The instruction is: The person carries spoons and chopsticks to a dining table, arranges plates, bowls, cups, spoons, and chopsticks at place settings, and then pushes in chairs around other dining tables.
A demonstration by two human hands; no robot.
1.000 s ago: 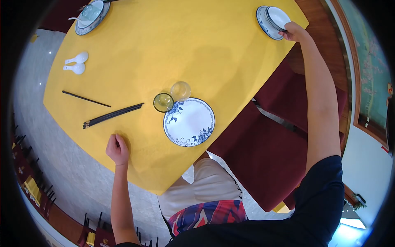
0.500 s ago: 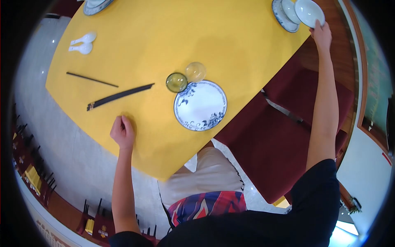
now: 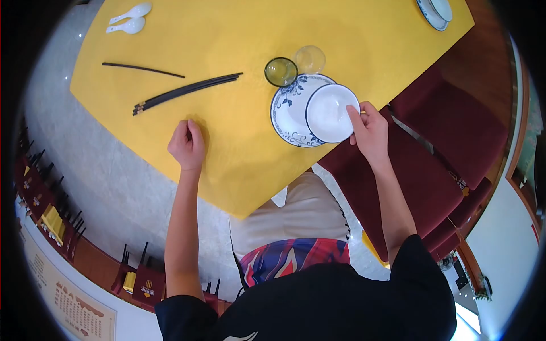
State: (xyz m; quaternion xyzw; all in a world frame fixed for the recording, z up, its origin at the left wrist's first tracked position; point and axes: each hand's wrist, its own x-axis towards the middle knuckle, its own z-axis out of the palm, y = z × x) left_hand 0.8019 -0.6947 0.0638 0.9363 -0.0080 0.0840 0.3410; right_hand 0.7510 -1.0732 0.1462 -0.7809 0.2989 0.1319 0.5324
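My right hand [image 3: 369, 129] grips the rim of a white bowl [image 3: 330, 116], thumb on its inside. The bowl is over the right part of a white plate [image 3: 289, 116] with blue flowers; whether they touch I cannot tell. Just behind the plate stand a green glass [image 3: 281, 72] and a clear glass [image 3: 310, 59]. My left hand [image 3: 187, 146] is a closed fist near the table's front left edge, with nothing visible in it. Beyond it lie a bundle of black chopsticks [image 3: 187, 92] and a single black chopstick [image 3: 143, 69].
A yellow cloth covers the table [image 3: 222, 148]. Two white spoons [image 3: 129, 18] lie at the back left. At the far right edge is a plate [image 3: 430, 19] with a bowl [image 3: 441, 9] on it. Dark red chairs [image 3: 392, 170] stand along the table's right side.
My right hand has brought the white bowl from the far right place setting back to the near plate. My left fist stays by the table edge, and the view has shifted.
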